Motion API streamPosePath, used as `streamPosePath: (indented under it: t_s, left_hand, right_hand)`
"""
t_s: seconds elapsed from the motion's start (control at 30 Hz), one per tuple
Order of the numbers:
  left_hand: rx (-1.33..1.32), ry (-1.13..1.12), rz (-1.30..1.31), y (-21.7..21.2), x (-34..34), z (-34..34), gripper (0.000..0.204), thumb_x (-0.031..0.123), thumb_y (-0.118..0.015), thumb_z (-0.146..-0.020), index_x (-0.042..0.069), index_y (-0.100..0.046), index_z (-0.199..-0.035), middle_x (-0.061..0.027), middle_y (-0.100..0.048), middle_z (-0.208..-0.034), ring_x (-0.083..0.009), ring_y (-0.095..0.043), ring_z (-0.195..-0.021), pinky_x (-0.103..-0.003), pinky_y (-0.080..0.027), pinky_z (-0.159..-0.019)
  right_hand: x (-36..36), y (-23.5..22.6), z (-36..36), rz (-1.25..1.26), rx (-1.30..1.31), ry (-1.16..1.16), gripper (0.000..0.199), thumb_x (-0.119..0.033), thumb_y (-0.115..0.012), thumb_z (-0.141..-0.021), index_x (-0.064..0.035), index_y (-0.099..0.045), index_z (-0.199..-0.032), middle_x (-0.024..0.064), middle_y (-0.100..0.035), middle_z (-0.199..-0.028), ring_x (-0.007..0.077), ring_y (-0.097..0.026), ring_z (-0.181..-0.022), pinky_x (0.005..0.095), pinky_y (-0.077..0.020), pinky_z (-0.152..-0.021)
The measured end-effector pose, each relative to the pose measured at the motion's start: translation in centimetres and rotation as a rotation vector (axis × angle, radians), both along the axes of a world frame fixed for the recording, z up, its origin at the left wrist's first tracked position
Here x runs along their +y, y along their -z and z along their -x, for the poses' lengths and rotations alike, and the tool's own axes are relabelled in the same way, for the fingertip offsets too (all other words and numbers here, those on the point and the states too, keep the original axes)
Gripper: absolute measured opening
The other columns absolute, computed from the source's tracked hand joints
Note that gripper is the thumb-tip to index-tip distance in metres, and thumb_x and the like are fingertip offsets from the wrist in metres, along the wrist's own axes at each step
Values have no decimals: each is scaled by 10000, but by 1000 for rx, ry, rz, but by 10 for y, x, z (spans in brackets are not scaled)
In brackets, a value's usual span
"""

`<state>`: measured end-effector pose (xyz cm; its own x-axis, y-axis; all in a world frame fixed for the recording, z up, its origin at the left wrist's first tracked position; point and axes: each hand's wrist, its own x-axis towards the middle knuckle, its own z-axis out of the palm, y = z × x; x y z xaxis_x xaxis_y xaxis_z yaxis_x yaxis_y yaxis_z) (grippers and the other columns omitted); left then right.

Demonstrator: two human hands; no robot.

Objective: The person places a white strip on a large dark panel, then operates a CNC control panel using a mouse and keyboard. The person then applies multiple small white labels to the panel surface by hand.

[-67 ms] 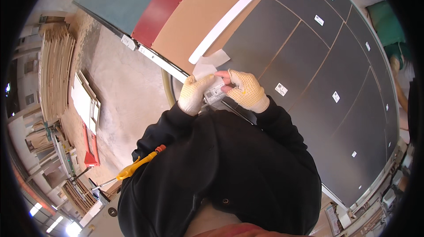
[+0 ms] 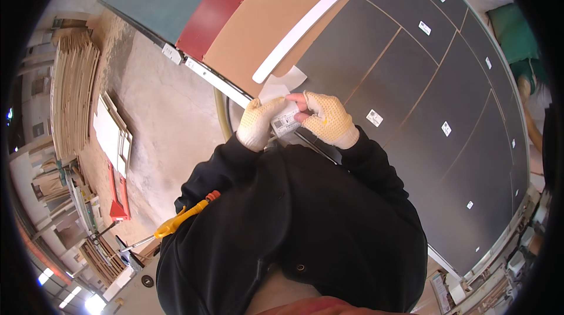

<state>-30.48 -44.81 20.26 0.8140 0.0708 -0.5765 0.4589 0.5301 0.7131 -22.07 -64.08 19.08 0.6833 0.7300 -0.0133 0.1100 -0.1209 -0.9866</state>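
Both of my hands wear cream knitted gloves with yellow dots, and bare fingertips show on the right. My left hand is closed on a strip of white printed labels, its thumb lying along the upper part. At the strip's right edge my right hand pinches with thumb and forefinger. The far end of the strip, paler and blank, curls up beyond my fingers over the table edge. Dark grey panels lie flat to the right, several with a small white label stuck on.
A long white strip lies on a tan board, with a red panel beside it. Stacked boards and a red pallet jack stand left. A yellow-handled tool is by my left side. Another person's arm shows far right.
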Motion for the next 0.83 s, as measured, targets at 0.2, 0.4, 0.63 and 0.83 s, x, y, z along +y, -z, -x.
streamPosePath:
  t_s: [0.2, 0.4, 0.63, 0.83]
  left_hand:
    - [-183, 5, -68, -1, 26, 32, 223, 156, -565, -1019, -9, -675, -1123, -90, -703, -1011, -137, -687, -889, -291, -565, -732]
    - [26, -129, -341, 11, 51, 60, 201, 165, -601, -1021, -17, -654, -1086, -82, -680, -819, -145, -626, -639, -273, -480, -547]
    - [-6, -363, -425, 9, 68, 87, 229, 219, -619, -1029, -6, -646, -1065, -81, -658, -749, -129, -563, -536, -251, -434, -481]
    - [40, -307, -461, 9, 88, 112, 347, 233, -655, -1004, -1, -588, -1251, -103, -699, -902, -146, -613, -607, -254, -452, -480]
  right_hand:
    - [30, -4, 37, 22, -125, 76, 182, -92, -717, -901, -27, -715, -1071, 165, -720, -933, 344, -711, -845, 388, -553, -744]
    - [66, 37, 53, -224, -175, 287, 34, -39, -674, -902, -22, -650, -919, 122, -700, -952, 231, -683, -861, 348, -542, -777]
    - [17, 180, -99, 466, -36, 933, 206, -221, -643, -894, -36, -702, -966, 189, -742, -905, 363, -716, -856, 443, -548, -827]
    - [-8, 225, -107, 1124, -312, 733, 511, -401, -792, -823, -102, -641, -1209, 148, -629, -1370, 399, -515, -1311, 483, -418, -1059]
